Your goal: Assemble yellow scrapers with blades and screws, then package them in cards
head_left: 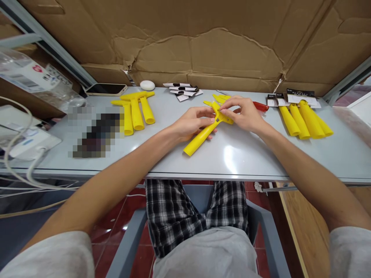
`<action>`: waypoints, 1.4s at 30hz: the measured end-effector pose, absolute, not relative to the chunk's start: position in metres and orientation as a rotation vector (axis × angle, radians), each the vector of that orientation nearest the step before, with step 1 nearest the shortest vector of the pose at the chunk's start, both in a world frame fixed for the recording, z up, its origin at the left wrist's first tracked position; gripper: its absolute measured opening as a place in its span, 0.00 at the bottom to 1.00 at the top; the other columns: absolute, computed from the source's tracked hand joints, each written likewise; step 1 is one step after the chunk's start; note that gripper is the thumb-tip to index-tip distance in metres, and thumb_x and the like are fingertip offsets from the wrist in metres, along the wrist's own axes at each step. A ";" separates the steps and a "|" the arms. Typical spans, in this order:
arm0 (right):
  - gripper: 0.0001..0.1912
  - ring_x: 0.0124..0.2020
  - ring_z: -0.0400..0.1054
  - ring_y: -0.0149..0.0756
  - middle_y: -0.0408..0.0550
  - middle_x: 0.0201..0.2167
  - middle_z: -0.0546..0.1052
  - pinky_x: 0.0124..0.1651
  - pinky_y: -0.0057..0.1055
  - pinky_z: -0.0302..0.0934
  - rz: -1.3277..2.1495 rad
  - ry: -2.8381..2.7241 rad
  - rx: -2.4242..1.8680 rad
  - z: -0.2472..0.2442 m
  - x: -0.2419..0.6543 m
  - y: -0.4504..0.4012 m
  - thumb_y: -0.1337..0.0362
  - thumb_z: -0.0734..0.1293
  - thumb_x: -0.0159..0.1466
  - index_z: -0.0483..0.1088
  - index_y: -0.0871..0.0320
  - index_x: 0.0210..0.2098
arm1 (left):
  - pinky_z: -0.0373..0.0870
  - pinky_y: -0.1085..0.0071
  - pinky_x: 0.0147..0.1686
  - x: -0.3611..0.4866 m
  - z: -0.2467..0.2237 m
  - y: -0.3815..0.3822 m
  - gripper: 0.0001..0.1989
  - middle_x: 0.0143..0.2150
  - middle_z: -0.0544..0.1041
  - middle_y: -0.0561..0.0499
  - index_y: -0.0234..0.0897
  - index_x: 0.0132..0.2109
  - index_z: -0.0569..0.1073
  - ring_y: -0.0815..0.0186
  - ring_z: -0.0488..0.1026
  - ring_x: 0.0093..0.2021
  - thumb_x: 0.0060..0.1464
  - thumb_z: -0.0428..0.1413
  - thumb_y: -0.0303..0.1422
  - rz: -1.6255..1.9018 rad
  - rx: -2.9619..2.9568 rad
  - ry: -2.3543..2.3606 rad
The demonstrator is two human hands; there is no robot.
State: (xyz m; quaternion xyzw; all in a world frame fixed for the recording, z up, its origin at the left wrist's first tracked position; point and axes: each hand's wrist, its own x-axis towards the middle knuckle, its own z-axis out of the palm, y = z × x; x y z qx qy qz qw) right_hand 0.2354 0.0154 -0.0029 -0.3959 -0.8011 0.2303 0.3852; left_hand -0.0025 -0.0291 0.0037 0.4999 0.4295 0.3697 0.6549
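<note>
A grey table (255, 154) bears yellow tools (136, 112), folded cards (185, 92), a phone (107, 89) and a white oval object (147, 85).

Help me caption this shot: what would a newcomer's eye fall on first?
Probably the bright yellow T-shaped tool between the left hand and right hand, mid-table. Next, similar yellow pieces grouped at the left, and yellow handles with black-and-white cards at the right. Creased cardboard fills the background.

1. Pretty bright overall, with a white glare patch on my surface (255, 154).
2. Wide-angle view, kinda stretched toward the edges.
3. There's a pixelated block on the left.
</note>
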 end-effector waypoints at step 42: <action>0.12 0.42 0.79 0.43 0.54 0.46 0.85 0.44 0.39 0.76 0.450 -1.944 -1.117 -0.003 0.238 0.021 0.55 0.69 0.71 0.82 0.55 0.40 | 0.87 0.62 0.31 -0.001 0.000 -0.028 0.12 0.61 0.78 0.35 0.34 0.55 0.79 0.58 0.87 0.39 0.66 0.67 0.25 0.813 1.161 0.962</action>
